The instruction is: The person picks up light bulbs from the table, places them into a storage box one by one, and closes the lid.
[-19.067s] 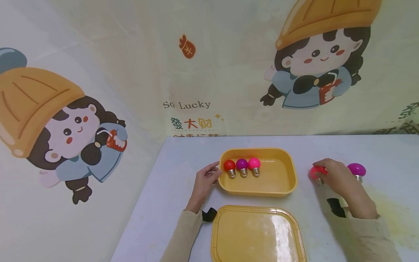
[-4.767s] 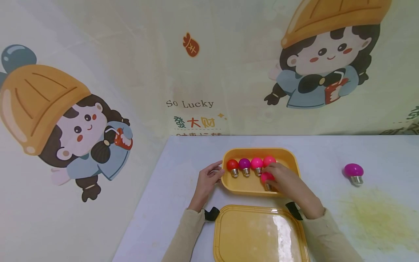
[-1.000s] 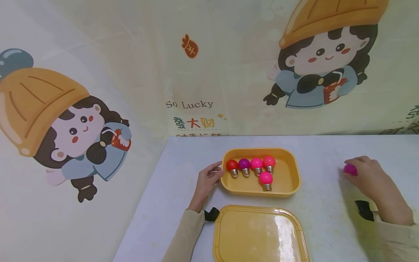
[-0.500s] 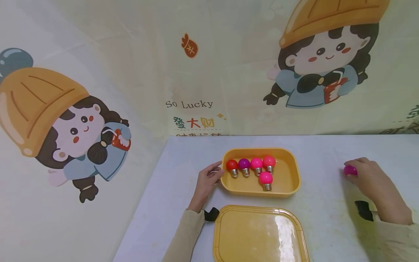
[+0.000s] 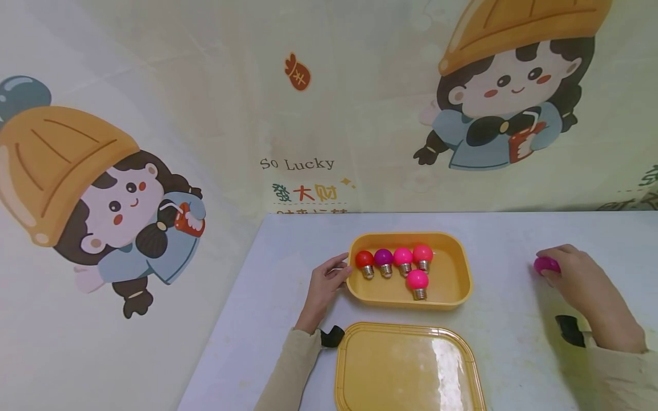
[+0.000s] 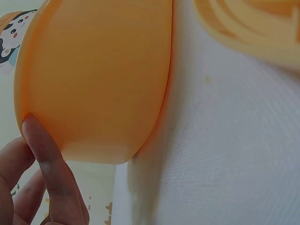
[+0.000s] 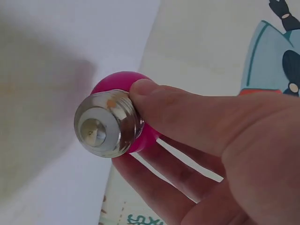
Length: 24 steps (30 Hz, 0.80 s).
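Observation:
My right hand (image 5: pixel 586 285) pinches a purple light bulb (image 5: pixel 546 265) over the table's right side. In the right wrist view, the thumb presses by its silvery screw base (image 7: pixel 108 124) and the fingers lie on the opposite side. My left hand (image 5: pixel 325 285) touches the left end of a yellow plastic box (image 5: pixel 452 299). A straight digit (image 6: pixel 51 173) rests against its outer wall in the left wrist view. Inside lie a red bulb (image 5: pixel 364 259), a purple bulb (image 5: pixel 383 257) and several pink bulbs; one pink bulb (image 5: pixel 417 280) lies in front of the row.
A yellow lid (image 5: pixel 401 371) lies flat on the white table in front of the box. Black straps (image 5: pixel 570 331) show at both wrists. Behind the table hangs a printed cloth (image 5: pixel 370 114) with cartoon figures. To the right of the box is bare table (image 5: pixel 504 268).
Over the longer span, pink bulbs came into the box, one from my right hand. That hand then took the purple bulb, now shifted slightly left. My left hand stays at the box.

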### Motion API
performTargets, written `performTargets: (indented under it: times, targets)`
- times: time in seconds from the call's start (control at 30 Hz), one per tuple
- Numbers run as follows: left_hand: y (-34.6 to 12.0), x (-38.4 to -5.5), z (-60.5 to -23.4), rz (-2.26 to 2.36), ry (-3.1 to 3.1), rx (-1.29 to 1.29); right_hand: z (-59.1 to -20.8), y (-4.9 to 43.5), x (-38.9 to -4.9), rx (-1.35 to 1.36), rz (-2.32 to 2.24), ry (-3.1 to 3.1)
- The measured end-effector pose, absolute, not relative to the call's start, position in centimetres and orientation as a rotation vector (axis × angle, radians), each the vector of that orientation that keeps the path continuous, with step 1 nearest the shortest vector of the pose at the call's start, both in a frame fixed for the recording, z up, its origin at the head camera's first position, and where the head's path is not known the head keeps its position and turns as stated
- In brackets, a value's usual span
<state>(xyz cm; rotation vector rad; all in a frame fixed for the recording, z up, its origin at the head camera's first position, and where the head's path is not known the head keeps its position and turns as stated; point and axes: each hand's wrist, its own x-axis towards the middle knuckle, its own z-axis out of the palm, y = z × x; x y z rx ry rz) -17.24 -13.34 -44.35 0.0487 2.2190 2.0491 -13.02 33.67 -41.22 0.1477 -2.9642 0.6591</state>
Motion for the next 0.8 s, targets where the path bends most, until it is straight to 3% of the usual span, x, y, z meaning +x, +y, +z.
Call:
performTargets:
  times: [0.8]
  targets:
    - [-13.3, -17.4, -44.4, 2.021, 2.245, 0.019, -38.8, 28.5, -12.5, 0.347, 0.685, -2.858]
